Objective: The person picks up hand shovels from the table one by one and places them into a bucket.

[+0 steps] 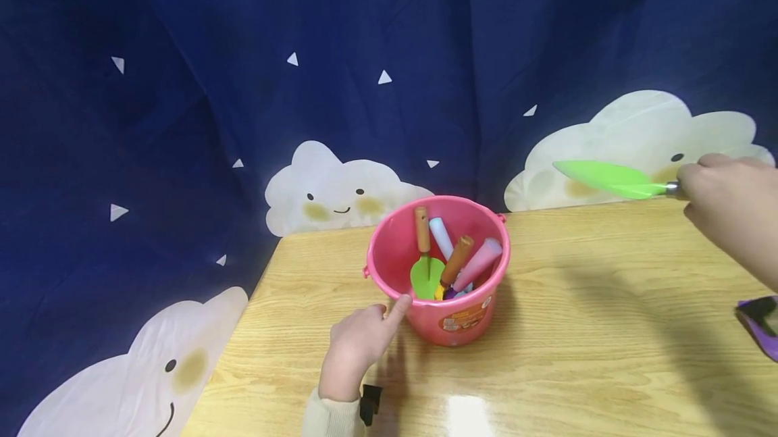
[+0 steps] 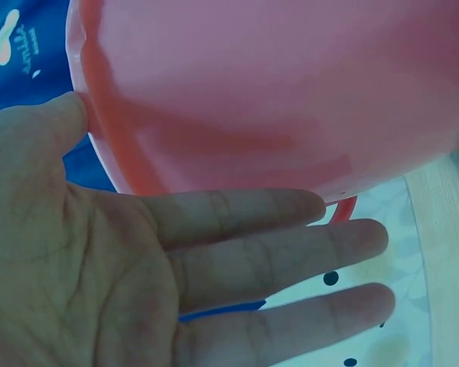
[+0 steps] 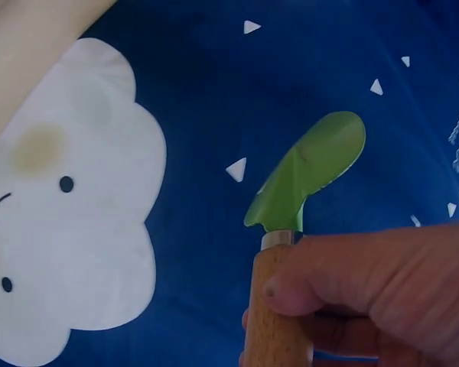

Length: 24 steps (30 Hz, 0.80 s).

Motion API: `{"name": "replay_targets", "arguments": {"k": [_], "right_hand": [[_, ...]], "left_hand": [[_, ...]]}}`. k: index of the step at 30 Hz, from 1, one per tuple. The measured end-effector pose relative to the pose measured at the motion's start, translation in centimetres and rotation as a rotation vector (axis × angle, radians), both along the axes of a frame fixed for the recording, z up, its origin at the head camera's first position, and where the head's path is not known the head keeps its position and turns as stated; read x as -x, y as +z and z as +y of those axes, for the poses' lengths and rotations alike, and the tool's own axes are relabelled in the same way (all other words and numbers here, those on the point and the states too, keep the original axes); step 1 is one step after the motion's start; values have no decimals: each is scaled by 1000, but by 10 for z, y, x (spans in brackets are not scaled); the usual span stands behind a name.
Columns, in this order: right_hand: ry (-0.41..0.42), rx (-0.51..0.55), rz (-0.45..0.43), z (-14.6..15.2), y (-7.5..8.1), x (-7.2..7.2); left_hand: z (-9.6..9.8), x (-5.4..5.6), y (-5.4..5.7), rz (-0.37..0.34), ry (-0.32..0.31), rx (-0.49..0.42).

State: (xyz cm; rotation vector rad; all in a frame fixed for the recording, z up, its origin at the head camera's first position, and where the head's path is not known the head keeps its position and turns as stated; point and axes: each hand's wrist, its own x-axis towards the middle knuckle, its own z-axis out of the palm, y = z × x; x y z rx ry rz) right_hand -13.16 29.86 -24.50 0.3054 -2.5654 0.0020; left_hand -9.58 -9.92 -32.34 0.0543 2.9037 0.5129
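The right grip (image 1: 726, 200) holds a green trowel (image 1: 616, 179) two o'clock from the pink bucket (image 1: 424, 323), which the wide left grip (image 1: 362, 339) seemingly touches at seven o'clock.

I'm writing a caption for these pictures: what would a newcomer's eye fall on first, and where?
Probably the pink bucket on the wooden table, with tool handles sticking up inside and the left hand at its near rim. Next, likely the bright green trowel, held above the table in the right hand. Behind, the dark blue cloth with white clouds may catch the eye too.
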Motion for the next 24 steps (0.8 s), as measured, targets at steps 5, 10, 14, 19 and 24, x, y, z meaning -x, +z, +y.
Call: {"name": "replay_targets", "arguments": {"k": [5,10,14,19,24], "right_hand": [[4,-36,-34,-12,12,-4],[52,-78,-3,-21,23,-7],[50,-54,10,-32,29,-8],[55,-84,-8,-45,34,-6],[58,-158,-11,-58,40,0]], "left_hand": [[0,0,-1,9,-4,4],[0,0,-1,7,-3,6],[0,0,-1,7,-5,2],[-1,0,-2,11,-10,2],[0,0,-2,9,-10,0]]}}
